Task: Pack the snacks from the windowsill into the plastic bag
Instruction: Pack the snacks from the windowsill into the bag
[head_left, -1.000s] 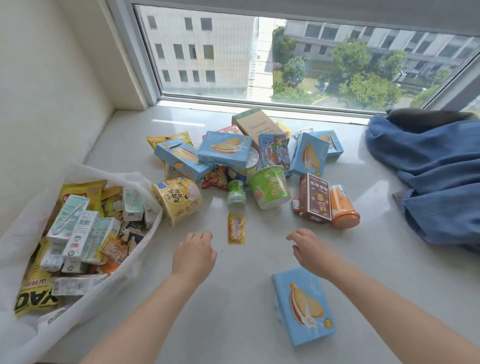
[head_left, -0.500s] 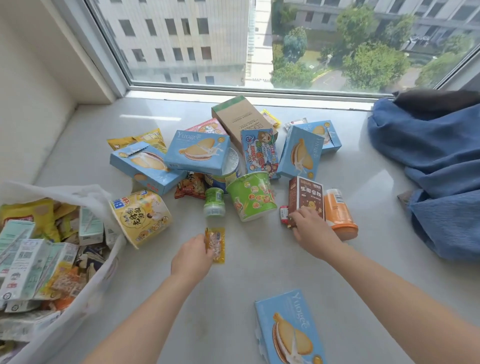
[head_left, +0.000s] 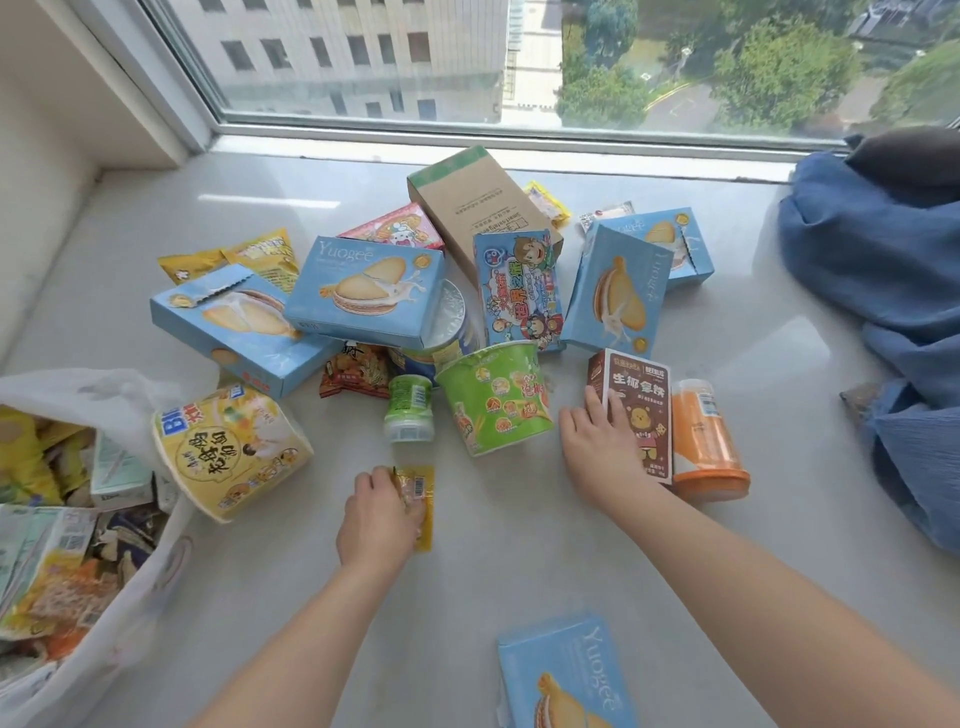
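The left hand (head_left: 382, 519) pinches a small yellow sachet (head_left: 420, 501) on the windowsill (head_left: 519, 545), its knuckles hiding the packet's left edge. The right hand (head_left: 602, 447) curls on the brown box (head_left: 636, 410); what its fingertips clasp cannot be made out. The plastic bag (head_left: 119, 618), part-filled, is cut off at left.

Bare sill (head_left: 519, 561) before snack pile (head_left: 441, 322) — yellow cup (head_left: 228, 447) blocks bag mouth (head_left: 104, 395)

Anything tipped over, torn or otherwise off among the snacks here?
The yellow cup and green cup both lie on their sides. The leftmost blue biscuit box has its tear strip ripped open. Nothing appears spilled on the windowsill.
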